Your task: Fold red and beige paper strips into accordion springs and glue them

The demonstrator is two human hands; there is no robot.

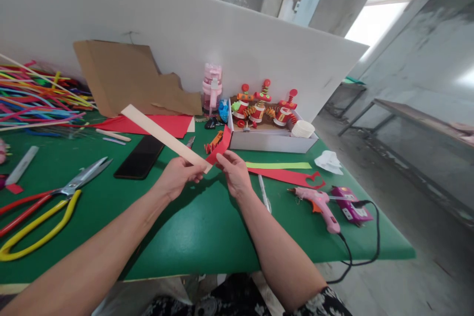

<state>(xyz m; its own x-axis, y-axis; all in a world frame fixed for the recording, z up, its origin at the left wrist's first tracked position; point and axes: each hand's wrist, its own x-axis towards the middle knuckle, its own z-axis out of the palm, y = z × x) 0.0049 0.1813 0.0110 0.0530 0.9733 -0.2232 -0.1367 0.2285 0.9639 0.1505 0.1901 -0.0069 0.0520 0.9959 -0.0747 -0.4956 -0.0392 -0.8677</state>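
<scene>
My left hand pinches one end of a long cream paper strip, which slants up and to the left. In my right hand is a red paper strip, bent near its upper end. The two strips meet between my hands, above the green tabletop. Just beyond the red strip lies an orange folded paper piece. A black phone rests left of my left hand, partly below the cream strip.
Large scissors lie at the left, a pink glue gun with its cable at the right. A white box holds several red figures. Behind are a pink bottle, cardboard and red paper. Green and red strips lie right.
</scene>
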